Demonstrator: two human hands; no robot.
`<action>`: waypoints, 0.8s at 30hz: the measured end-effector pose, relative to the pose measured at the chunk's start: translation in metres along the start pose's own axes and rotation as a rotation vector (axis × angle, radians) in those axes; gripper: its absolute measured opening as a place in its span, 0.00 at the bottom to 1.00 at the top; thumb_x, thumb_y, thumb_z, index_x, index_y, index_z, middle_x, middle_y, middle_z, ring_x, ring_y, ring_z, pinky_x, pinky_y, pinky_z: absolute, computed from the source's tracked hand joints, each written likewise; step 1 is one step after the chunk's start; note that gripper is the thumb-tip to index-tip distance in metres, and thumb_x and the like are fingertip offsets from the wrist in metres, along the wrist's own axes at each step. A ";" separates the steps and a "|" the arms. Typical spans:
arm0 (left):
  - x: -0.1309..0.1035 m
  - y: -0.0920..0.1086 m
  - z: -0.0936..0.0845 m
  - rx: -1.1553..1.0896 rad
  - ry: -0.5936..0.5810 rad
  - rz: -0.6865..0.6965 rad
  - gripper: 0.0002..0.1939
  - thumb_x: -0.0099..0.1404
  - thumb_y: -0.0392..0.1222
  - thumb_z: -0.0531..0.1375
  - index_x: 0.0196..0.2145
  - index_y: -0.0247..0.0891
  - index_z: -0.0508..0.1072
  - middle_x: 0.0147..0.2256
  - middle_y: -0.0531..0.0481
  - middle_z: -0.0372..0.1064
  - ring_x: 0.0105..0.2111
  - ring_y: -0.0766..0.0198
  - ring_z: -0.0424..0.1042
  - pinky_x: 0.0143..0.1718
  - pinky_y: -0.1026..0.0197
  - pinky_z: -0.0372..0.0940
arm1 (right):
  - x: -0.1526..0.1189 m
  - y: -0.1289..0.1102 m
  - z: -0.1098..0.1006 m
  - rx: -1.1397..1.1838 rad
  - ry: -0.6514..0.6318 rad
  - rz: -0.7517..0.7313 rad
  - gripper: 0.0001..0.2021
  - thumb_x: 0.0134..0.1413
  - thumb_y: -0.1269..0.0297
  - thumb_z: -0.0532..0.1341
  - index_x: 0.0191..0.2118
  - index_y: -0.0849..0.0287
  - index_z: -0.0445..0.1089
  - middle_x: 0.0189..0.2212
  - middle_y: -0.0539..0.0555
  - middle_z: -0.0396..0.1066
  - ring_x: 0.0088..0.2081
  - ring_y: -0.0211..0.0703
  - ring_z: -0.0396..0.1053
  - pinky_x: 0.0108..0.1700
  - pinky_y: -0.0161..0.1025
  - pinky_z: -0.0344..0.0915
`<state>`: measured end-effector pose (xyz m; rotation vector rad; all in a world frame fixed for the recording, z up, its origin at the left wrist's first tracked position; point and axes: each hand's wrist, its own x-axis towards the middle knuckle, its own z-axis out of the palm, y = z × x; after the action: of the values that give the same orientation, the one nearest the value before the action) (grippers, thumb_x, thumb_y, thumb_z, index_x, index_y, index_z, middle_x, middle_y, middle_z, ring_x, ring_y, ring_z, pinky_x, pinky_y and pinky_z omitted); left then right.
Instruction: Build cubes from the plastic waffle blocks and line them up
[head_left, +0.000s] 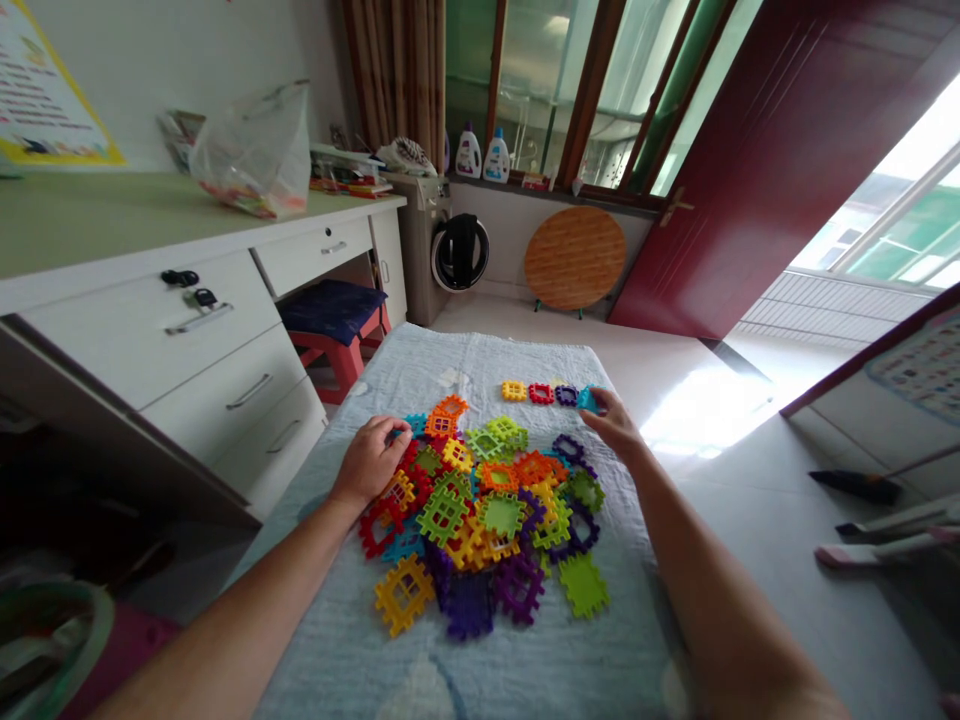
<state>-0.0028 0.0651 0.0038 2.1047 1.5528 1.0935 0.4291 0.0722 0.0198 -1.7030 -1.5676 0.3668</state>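
On a cloth-covered table lies a heap of plastic interlocking building blocks (501,513), flat squares with notched edges in several colours. Beyond it runs a short row: a yellow block (514,391), a red block (541,394), a dark purple block (566,396) and a light blue block (587,399) at the right end. My right hand (613,424) has its fingertips closed on the light blue block. My left hand (373,457) rests at the heap's left side, fingers curled beside another blue block (415,425); what lies under its fingers is hidden.
A pale blue cloth (480,355) covers the table. To the left stand a white desk (150,330) with a plastic bag (255,150) on it and a red stool (337,345). A washing machine (424,240), a round wooden tabletop (575,257) and a red door (720,170) are farther back.
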 end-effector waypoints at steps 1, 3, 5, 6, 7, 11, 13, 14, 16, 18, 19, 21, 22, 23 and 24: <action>0.000 0.000 0.000 -0.001 0.001 -0.001 0.13 0.63 0.48 0.52 0.34 0.38 0.71 0.38 0.45 0.71 0.42 0.56 0.69 0.50 0.54 0.63 | 0.011 0.005 -0.008 -0.053 0.042 -0.030 0.25 0.43 0.55 0.61 0.50 0.56 0.67 0.44 0.57 0.68 0.44 0.50 0.68 0.46 0.47 0.66; 0.000 0.000 0.001 0.000 0.003 -0.005 0.13 0.63 0.48 0.52 0.34 0.39 0.71 0.38 0.45 0.71 0.43 0.56 0.69 0.51 0.53 0.62 | 0.034 0.014 -0.024 -0.170 0.050 -0.092 0.26 0.41 0.58 0.62 0.50 0.58 0.68 0.45 0.59 0.67 0.45 0.52 0.67 0.49 0.49 0.64; 0.000 -0.002 0.001 0.004 0.005 -0.012 0.13 0.62 0.48 0.52 0.35 0.39 0.71 0.39 0.45 0.71 0.43 0.56 0.69 0.51 0.53 0.62 | 0.057 0.021 -0.036 -0.312 0.002 -0.123 0.27 0.39 0.60 0.62 0.50 0.60 0.68 0.46 0.60 0.67 0.48 0.55 0.66 0.51 0.50 0.63; 0.000 -0.002 0.002 0.005 0.004 -0.014 0.13 0.62 0.48 0.52 0.35 0.38 0.71 0.39 0.45 0.71 0.43 0.55 0.69 0.51 0.53 0.62 | 0.066 0.024 -0.040 -0.378 -0.028 -0.124 0.28 0.38 0.61 0.62 0.51 0.61 0.68 0.46 0.61 0.68 0.49 0.56 0.65 0.52 0.50 0.62; -0.001 -0.003 0.002 0.005 0.002 -0.015 0.13 0.63 0.48 0.52 0.35 0.38 0.71 0.39 0.45 0.71 0.44 0.55 0.69 0.51 0.53 0.62 | 0.074 0.026 -0.042 -0.438 -0.064 -0.120 0.29 0.38 0.62 0.63 0.51 0.62 0.68 0.46 0.62 0.68 0.49 0.56 0.65 0.53 0.49 0.61; -0.001 -0.004 0.002 0.010 -0.001 -0.012 0.12 0.63 0.47 0.53 0.36 0.38 0.71 0.40 0.45 0.70 0.44 0.56 0.69 0.52 0.53 0.62 | 0.090 0.035 -0.038 -0.567 -0.208 -0.107 0.28 0.37 0.65 0.64 0.51 0.61 0.70 0.47 0.61 0.69 0.50 0.56 0.65 0.53 0.48 0.60; -0.001 -0.003 0.002 0.013 0.003 -0.014 0.12 0.62 0.47 0.53 0.35 0.39 0.71 0.39 0.46 0.71 0.44 0.55 0.69 0.51 0.53 0.63 | 0.091 0.039 -0.034 -0.573 -0.272 -0.101 0.27 0.36 0.67 0.64 0.50 0.59 0.71 0.46 0.59 0.70 0.49 0.56 0.66 0.53 0.48 0.60; -0.001 -0.003 0.002 0.014 0.005 -0.015 0.12 0.62 0.47 0.53 0.35 0.39 0.72 0.39 0.46 0.71 0.44 0.55 0.69 0.51 0.53 0.63 | 0.091 0.040 -0.032 -0.571 -0.297 -0.095 0.27 0.36 0.68 0.64 0.50 0.58 0.71 0.46 0.59 0.70 0.49 0.56 0.66 0.52 0.49 0.60; -0.002 -0.002 0.001 0.016 0.010 -0.016 0.12 0.61 0.47 0.54 0.35 0.39 0.72 0.39 0.46 0.71 0.44 0.55 0.69 0.51 0.53 0.63 | 0.090 0.041 -0.032 -0.567 -0.339 -0.081 0.28 0.37 0.68 0.64 0.51 0.59 0.71 0.48 0.61 0.69 0.49 0.57 0.66 0.52 0.50 0.60; -0.002 -0.002 0.001 0.019 0.012 -0.013 0.11 0.61 0.47 0.54 0.35 0.39 0.72 0.39 0.46 0.71 0.44 0.55 0.69 0.51 0.52 0.63 | 0.090 0.041 -0.033 -0.548 -0.354 -0.070 0.29 0.37 0.68 0.64 0.52 0.60 0.70 0.50 0.62 0.69 0.50 0.58 0.66 0.53 0.50 0.60; -0.002 -0.002 0.001 0.020 0.013 -0.011 0.11 0.61 0.46 0.54 0.35 0.39 0.72 0.39 0.46 0.71 0.44 0.55 0.69 0.51 0.52 0.63 | 0.091 0.041 -0.035 -0.533 -0.357 -0.068 0.28 0.38 0.67 0.64 0.52 0.59 0.70 0.50 0.62 0.68 0.50 0.58 0.66 0.53 0.50 0.61; -0.002 -0.002 0.001 0.023 0.011 -0.010 0.11 0.61 0.46 0.54 0.35 0.40 0.72 0.39 0.46 0.71 0.44 0.55 0.70 0.51 0.52 0.63 | 0.092 0.039 -0.037 -0.498 -0.358 -0.064 0.27 0.38 0.66 0.65 0.50 0.58 0.71 0.50 0.61 0.69 0.51 0.58 0.66 0.53 0.50 0.61; -0.002 -0.002 0.002 0.025 0.008 -0.011 0.11 0.61 0.46 0.54 0.35 0.39 0.72 0.39 0.46 0.71 0.44 0.55 0.70 0.52 0.52 0.63 | 0.092 0.039 -0.038 -0.478 -0.357 -0.064 0.26 0.37 0.66 0.66 0.49 0.58 0.72 0.49 0.61 0.70 0.50 0.58 0.67 0.53 0.50 0.61; -0.002 -0.003 0.002 0.027 0.007 -0.012 0.11 0.61 0.46 0.54 0.36 0.39 0.72 0.40 0.46 0.71 0.44 0.55 0.70 0.52 0.52 0.63 | 0.093 0.038 -0.039 -0.456 -0.355 -0.066 0.25 0.36 0.67 0.66 0.48 0.58 0.72 0.48 0.61 0.71 0.50 0.58 0.67 0.53 0.51 0.61; -0.002 -0.003 0.002 0.030 0.006 -0.013 0.11 0.61 0.46 0.54 0.36 0.39 0.72 0.40 0.46 0.71 0.44 0.55 0.69 0.52 0.52 0.63 | 0.093 0.037 -0.039 -0.432 -0.355 -0.069 0.25 0.36 0.68 0.66 0.47 0.59 0.73 0.47 0.61 0.71 0.49 0.59 0.68 0.52 0.51 0.62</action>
<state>-0.0037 0.0647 0.0000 2.1099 1.5928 1.0801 0.5006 0.1486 0.0461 -1.9785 -2.0764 0.3236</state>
